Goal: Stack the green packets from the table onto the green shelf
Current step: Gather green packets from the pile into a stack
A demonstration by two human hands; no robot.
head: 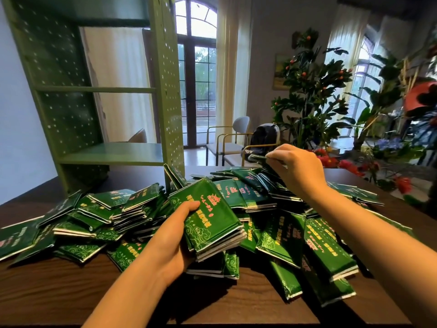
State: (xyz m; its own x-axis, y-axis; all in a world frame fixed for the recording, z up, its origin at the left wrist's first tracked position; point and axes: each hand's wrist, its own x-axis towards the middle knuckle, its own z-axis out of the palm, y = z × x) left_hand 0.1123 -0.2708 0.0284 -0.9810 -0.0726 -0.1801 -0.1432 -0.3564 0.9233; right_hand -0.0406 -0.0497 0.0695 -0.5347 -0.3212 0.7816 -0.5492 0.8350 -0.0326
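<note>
A big loose heap of green packets point(99, 216) covers the dark wooden table point(59, 292). My left hand point(175, 235) grips a stack of several green packets point(212, 221) above the middle of the heap, thumb on the top packet. My right hand point(295, 166) pinches one green packet point(257, 158) lifted above the far side of the heap. The green shelf point(111, 152) stands at the table's back left, and its visible boards are bare.
Chairs point(236, 138) and a dark bag point(264, 136) sit behind the table near tall glass doors. Potted plants and red flowers point(331, 159) crowd the right side. Bare table shows along the near edge.
</note>
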